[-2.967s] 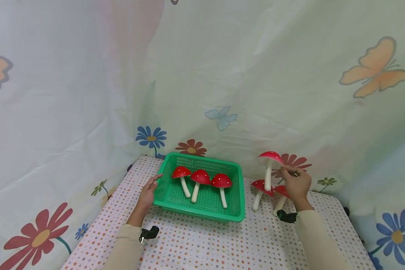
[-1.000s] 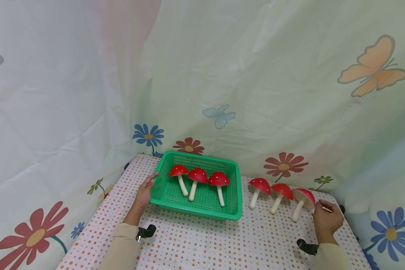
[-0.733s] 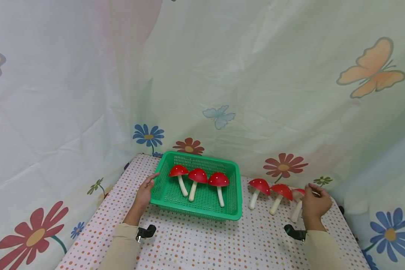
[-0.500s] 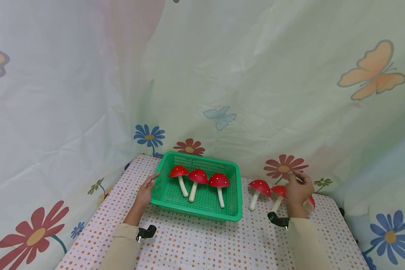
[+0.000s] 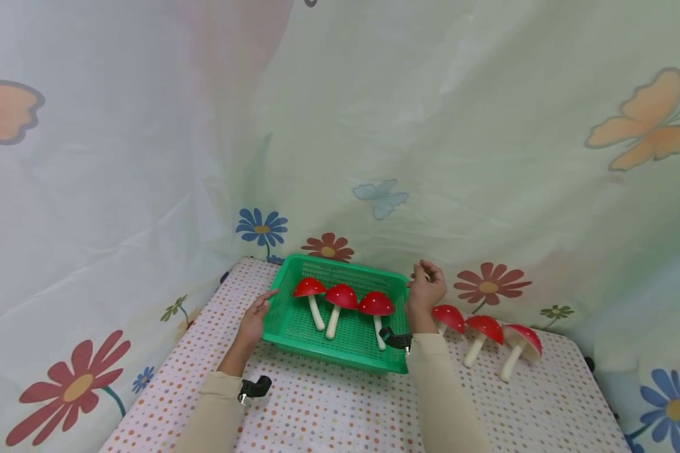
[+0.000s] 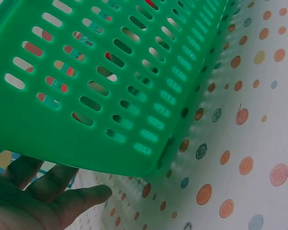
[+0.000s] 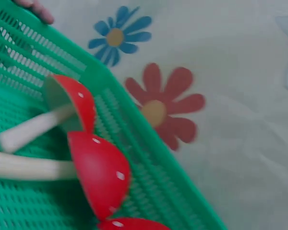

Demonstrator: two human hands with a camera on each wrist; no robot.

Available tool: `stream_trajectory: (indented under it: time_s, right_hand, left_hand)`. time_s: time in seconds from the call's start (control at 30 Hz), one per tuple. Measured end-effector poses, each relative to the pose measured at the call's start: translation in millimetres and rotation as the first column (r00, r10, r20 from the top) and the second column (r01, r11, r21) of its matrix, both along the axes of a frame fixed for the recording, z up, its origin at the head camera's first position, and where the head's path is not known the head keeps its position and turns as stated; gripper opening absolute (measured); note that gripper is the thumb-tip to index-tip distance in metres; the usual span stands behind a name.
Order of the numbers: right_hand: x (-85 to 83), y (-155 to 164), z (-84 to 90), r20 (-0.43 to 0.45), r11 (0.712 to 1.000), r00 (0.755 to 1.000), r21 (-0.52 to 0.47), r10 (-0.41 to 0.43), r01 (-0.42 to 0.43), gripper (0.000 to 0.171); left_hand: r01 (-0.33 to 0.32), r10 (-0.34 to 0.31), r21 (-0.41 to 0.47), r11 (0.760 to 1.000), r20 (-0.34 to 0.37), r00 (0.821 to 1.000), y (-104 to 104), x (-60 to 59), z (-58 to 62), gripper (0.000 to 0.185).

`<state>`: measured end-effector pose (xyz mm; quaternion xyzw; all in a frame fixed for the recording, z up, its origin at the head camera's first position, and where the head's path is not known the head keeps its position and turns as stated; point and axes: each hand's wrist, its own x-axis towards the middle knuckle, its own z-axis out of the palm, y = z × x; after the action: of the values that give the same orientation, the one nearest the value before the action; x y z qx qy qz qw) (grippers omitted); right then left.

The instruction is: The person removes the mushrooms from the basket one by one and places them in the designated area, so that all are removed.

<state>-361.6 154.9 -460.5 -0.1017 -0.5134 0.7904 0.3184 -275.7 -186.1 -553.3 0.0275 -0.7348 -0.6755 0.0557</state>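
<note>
— Basket (image 5: pixel 294 318) sat left of centre; our left hand (image 5: pixel 253 322) lay flat against its side, and our right hand (image 5: pixel 425 291) hovered loosely curled, grasping nothing, by the far corner.
— We judged a nudge could scatter its toy mushrooms (image 5: pixel 341 297).

Left hand (image 5: pixel 253 321): forearm reaches forward, beige sleeve to the wrist, fingers straight and relaxed, palm turned inward. Left wrist view shows the fingers (image 6: pixel 62 201) extended, nothing pinched. Right hand (image 5: pixel 425 292): raised, forearm angled up and forward, fingers loosely curled with thumb and fingertips close together, holding nothing visible. Black camera mounts on both wrists.
</note>
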Motion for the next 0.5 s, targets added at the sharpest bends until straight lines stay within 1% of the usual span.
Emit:
stream_trajectory:
  time_s: [0.07, 0.13, 0.17, 0.2, 0.23, 0.3, 0.37, 0.4, 0.43, 0.5]
  right_hand:
    - [-4.7, -16, -6.2, 0.003, 0.998, 0.998, 0.004, 0.06, -0.06, 0.006]
    - [-8.6, -29, -12.8, 0.003, 0.99, 0.99, 0.028, 0.141, -0.141, 0.01]
    - [-10.1, -35, -15.9, 0.011, 0.98, 0.982, 0.05, 0.191, -0.191, 0.01]
    - [-9.9, -41, -16.8, 0.017, 0.967, 0.97, 0.08, 0.241, -0.241, 0.012]
    - [-10.7, -47, -19.2, 0.027, 0.949, 0.957, 0.119, 0.29, -0.291, 0.012]
    - [-13.1, -57, -24.4, 0.062, 0.898, 0.923, 0.215, 0.379, -0.383, 0.018]
    - [-16.0, -66, -28.4, 0.12, 0.834, 0.888, 0.306, 0.445, -0.459, 0.027]
    - [-18.2, -70, -30.6, 0.147, 0.8, 0.874, 0.355, 0.463, -0.483, 0.029]
    - [-22.2, -73, -34.7, 0.185, 0.764, 0.858, 0.394, 0.479, -0.511, 0.032]
    - [-28.3, -79, -39.5, 0.253, 0.692, 0.826, 0.455, 0.503, -0.561, 0.032]
  left_hand:
    - [-0.004, 0.004, -0.001, 1.0, -0.008, 1.0, 1, -0.9, -0.1, 0.041]
    - [-0.004, 0.004, -0.003, 1.0, -0.025, 1.0, 2, -1.5, -0.7, 0.041]
    - [-0.003, 0.003, -0.007, 1.0, -0.032, 0.999, 2, -1.7, -0.9, 0.041]
    - [0.0, -0.001, -0.007, 1.0, -0.032, 0.999, 3, -0.5, 1.7, 0.041]
    - [0.002, -0.003, -0.008, 1.0, -0.038, 0.999, 3, -0.7, 1.4, 0.041]
    - [0.007, -0.007, -0.009, 1.0, -0.048, 0.999, 3, -1.1, 0.5, 0.041]
    - [0.003, -0.004, -0.016, 1.0, -0.052, 0.999, 2, -1.9, -0.7, 0.041]
    - [-0.001, 0.0, -0.017, 1.0, -0.05, 0.999, 2, -2.1, -1.3, 0.04]
    - [-0.007, 0.006, -0.022, 1.0, -0.053, 0.999, 2, -3.7, -4.5, 0.04]
    - [-0.019, 0.018, -0.026, 0.999, -0.047, 0.999, 2, -4.2, -5.1, 0.04]
